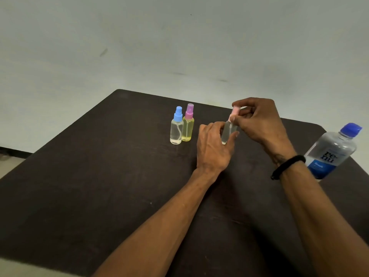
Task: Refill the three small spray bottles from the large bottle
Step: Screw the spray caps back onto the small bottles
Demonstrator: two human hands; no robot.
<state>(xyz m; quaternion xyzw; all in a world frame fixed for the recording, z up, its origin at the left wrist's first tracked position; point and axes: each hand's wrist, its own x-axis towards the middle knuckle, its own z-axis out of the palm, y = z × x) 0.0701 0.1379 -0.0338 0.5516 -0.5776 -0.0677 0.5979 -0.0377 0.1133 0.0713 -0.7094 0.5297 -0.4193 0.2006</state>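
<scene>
Two spray bottles (181, 125) left; large bottle (331, 152) right.

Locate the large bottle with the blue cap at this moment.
In the head view the large bottle stands capped at the table's right edge, just right of the right hand's wrist, untouched by both hands.

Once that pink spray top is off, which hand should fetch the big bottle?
Probably the right hand. The large bottle stands at the table's right edge, just beyond the right wrist, and that hand only pinches the pink spray top. The left hand grips the small bottle and should keep steadying it.
</scene>
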